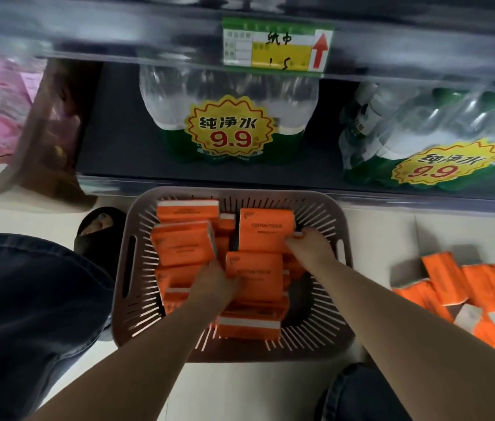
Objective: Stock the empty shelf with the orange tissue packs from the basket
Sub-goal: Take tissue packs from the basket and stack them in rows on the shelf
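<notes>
Left hand (213,276): fingers closed on an orange tissue pack (255,276) in the basket (331,299);
Right hand (308,242): gripping an upright pack (266,229) (by its right edge);
Floor (376,232): loose packs (452,287) beside basket

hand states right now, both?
Left hand: closed on an orange tissue pack in the basket.
Right hand: gripping the edge of another pack.

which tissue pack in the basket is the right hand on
The right hand grips the upright pack at the back right of the basket, its "COTTON TISSUE" face showing; the left hand holds a nearer, lower pack.
</notes>
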